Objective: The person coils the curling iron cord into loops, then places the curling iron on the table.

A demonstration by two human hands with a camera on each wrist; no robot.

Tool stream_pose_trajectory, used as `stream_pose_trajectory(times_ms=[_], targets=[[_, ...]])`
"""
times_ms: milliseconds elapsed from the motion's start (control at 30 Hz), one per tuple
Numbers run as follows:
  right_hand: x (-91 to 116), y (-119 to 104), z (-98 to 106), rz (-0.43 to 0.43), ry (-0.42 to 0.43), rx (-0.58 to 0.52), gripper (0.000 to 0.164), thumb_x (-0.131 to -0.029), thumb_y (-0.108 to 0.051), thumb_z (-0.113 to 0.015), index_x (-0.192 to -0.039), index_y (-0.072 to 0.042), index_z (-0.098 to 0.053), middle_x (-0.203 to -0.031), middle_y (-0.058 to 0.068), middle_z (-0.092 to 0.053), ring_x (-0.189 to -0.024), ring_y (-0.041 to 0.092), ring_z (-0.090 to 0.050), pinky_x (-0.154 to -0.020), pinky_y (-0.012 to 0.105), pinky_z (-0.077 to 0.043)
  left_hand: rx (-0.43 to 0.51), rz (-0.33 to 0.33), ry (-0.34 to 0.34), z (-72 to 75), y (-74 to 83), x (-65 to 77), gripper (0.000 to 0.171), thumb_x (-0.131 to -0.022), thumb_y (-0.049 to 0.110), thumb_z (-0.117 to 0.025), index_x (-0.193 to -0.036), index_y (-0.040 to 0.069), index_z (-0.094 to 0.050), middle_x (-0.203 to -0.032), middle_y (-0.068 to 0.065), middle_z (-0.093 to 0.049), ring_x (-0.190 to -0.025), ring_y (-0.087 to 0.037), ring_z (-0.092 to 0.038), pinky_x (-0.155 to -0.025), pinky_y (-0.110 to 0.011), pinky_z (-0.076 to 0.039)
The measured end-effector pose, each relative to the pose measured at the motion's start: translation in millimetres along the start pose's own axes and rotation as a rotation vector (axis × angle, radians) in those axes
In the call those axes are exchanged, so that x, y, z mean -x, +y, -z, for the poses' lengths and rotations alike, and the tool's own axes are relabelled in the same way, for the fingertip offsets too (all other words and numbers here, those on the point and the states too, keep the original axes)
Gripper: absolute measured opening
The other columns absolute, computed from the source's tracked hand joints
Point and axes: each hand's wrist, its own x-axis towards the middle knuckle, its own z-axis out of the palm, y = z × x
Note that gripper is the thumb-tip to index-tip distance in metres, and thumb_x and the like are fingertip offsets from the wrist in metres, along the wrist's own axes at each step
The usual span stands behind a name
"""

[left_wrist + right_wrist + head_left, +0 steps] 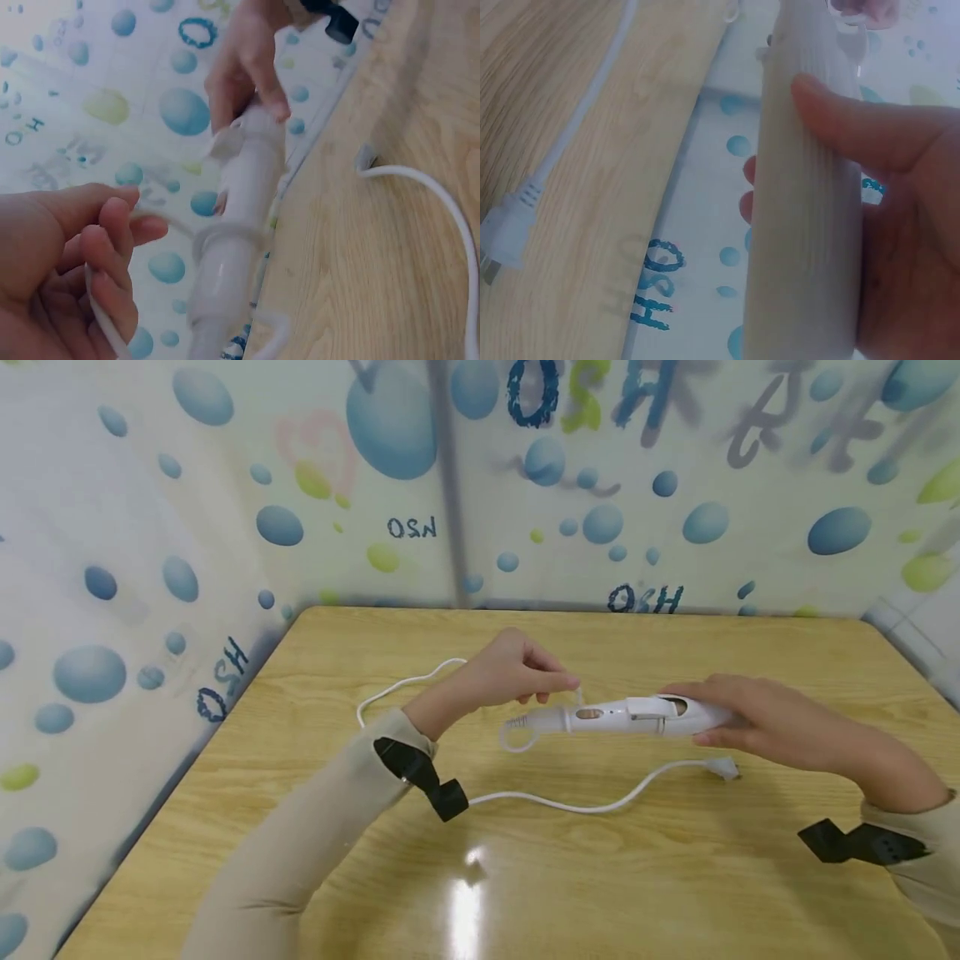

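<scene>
A white hair curling iron (611, 717) is held level above the table, its coiled cord sleeve pointing left. My right hand (780, 720) grips its right end; in the right wrist view the thumb lies along the ribbed white body (802, 217) and fingertips show on the far side. Just above the other end, my left hand (510, 672) pinches the white power cord (585, 809). The left wrist view shows the cord running from these fingers to a loop around the iron's body (225, 277). Part of the cord hides behind the left forearm.
The plug (723, 767) lies on the wooden table (600, 893) in front of the iron, with cord trailing left from it. Behind the table stands a wall covering (495, 510) with blue and green dots. Black straps (420, 772) sit on both wrists.
</scene>
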Motion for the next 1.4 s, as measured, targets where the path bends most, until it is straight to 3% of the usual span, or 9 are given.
stream_pose_trajectory(times_ms=[200, 333, 600, 733, 867, 1000, 1167, 1300, 1400], targets=[[-1, 2, 2, -0.047, 0.061, 0.091, 0.052, -0.089, -0.02, -0.062, -0.136, -0.012, -0.042, -0.096, 0.002, -0.055, -0.072, 0.012, -0.048, -0.06, 0.032, -0.04, 0.087, -0.092, -0.001, -7.2, 11.6, 11.0, 0.022, -0.092, 0.01, -0.055, -0.107, -0.003, -0.066, -0.069, -0.008, -0.06, -0.054, -0.014, -0.05, -0.05, -0.023, -0.042], [-2, 4, 6, -0.059, 0.097, 0.129, 0.052, -0.09, -0.019, -0.06, -0.136, -0.008, -0.04, -0.099, 0.006, -0.056, -0.078, 0.017, -0.05, -0.064, 0.037, -0.041, 0.056, -0.146, 0.022, -10.1, 14.4, 15.6, 0.028, -0.095, 0.006, -0.049, -0.12, -0.005, -0.057, -0.076, -0.01, -0.062, -0.06, -0.016, -0.055, -0.057, -0.024, -0.046], [-4, 3, 9, -0.103, 0.175, 0.156, 0.052, -0.087, -0.015, -0.064, -0.134, -0.007, -0.042, -0.104, 0.012, -0.057, -0.082, 0.025, -0.053, -0.065, 0.045, -0.043, 0.021, -0.171, 0.077, -21.3, 6.4, 18.9, 0.036, -0.097, 0.004, -0.044, -0.132, 0.0, -0.046, -0.084, -0.011, -0.061, -0.07, -0.019, -0.059, -0.064, -0.025, -0.05], [-4, 2, 12, -0.105, 0.209, 0.182, 0.051, -0.086, -0.014, -0.065, -0.132, -0.006, -0.044, -0.105, 0.013, -0.057, -0.083, 0.027, -0.053, -0.066, 0.045, -0.042, 0.025, -0.209, 0.142, -32.0, 1.3, 20.1, 0.036, -0.096, 0.002, -0.046, -0.131, -0.001, -0.047, -0.085, -0.012, -0.062, -0.073, -0.017, -0.061, -0.068, -0.025, -0.05], [-1, 0, 15, -0.103, 0.24, 0.175, 0.052, -0.086, -0.013, -0.065, -0.133, -0.007, -0.044, -0.105, 0.013, -0.057, -0.083, 0.027, -0.052, -0.066, 0.045, -0.04, 0.106, -0.221, 0.168, -38.2, -1.1, 15.2, 0.024, -0.093, 0.002, -0.051, -0.115, -0.006, -0.059, -0.086, -0.016, -0.064, -0.076, -0.019, -0.063, -0.073, -0.026, -0.051], [0, -3, 19, -0.114, 0.287, 0.132, 0.056, -0.087, -0.012, -0.064, -0.138, -0.013, -0.04, -0.107, 0.011, -0.056, -0.079, 0.024, -0.048, -0.062, 0.041, -0.038, 0.148, -0.201, 0.153, -38.7, -4.6, 8.7, 0.021, -0.095, 0.01, -0.052, -0.106, -0.003, -0.064, -0.08, -0.011, -0.065, -0.067, -0.022, -0.064, -0.064, -0.032, -0.052], [3, -6, 26, -0.132, 0.327, 0.085, 0.061, -0.087, -0.012, -0.064, -0.141, -0.022, -0.037, -0.114, 0.01, -0.053, -0.079, 0.023, -0.046, -0.059, 0.038, -0.035, 0.222, -0.237, 0.076, -35.7, -20.9, -1.4, 0.026, -0.097, 0.011, -0.047, -0.115, -0.001, -0.061, -0.072, -0.009, -0.061, -0.051, -0.022, -0.053, -0.05, -0.031, -0.047], [5, -7, 27, -0.113, 0.33, 0.072, 0.064, -0.085, -0.01, -0.066, -0.141, -0.023, -0.038, -0.115, 0.009, -0.053, -0.079, 0.022, -0.045, -0.058, 0.036, -0.035, 0.283, -0.267, -0.04, -30.1, -32.3, -5.6, 0.032, -0.098, 0.007, -0.04, -0.128, 0.0, -0.052, -0.077, -0.011, -0.059, -0.058, -0.019, -0.047, -0.055, -0.024, -0.041], [7, -8, 26, -0.079, 0.333, 0.054, 0.065, -0.084, -0.009, -0.067, -0.141, -0.023, -0.038, -0.113, 0.007, -0.054, -0.078, 0.018, -0.044, -0.058, 0.031, -0.036, 0.288, -0.239, -0.07, -25.2, -35.6, -7.1, 0.032, -0.099, 0.008, -0.04, -0.126, -0.001, -0.053, -0.082, -0.011, -0.058, -0.068, -0.016, -0.048, -0.064, -0.025, -0.043]])
